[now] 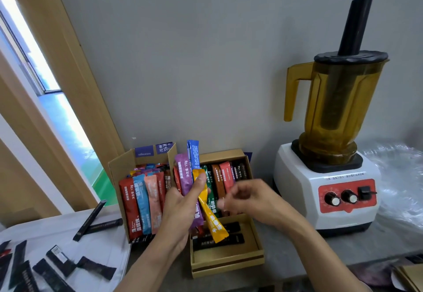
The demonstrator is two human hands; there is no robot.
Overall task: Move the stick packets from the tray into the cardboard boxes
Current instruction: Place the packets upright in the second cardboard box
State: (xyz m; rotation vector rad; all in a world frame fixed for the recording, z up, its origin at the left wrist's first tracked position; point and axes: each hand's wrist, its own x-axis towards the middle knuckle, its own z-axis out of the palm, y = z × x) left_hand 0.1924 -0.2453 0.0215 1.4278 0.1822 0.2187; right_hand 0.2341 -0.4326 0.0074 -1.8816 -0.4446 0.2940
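My left hand (180,209) grips a fanned bunch of coloured stick packets (191,177): purple, blue, red and a yellow one (211,220) that slants down to the right. The bunch hangs between two open cardboard boxes. The left box (116,168) is packed with upright red, blue and pink packets. The right box (229,262) holds green, brown and pink packets at its far end and dark ones lower down. My right hand (247,197) hovers over the right box, blurred, fingers loosely curled, with nothing visible in it. A white tray (100,241) at the lower left carries several dark packets (59,262).
A blender (329,149) with an amber jug and white base stands right of the boxes. Clear plastic wrap (400,177) lies behind it. A grey wall is close behind the boxes, a window frame at the left. More cardboard shows at the bottom right corner.
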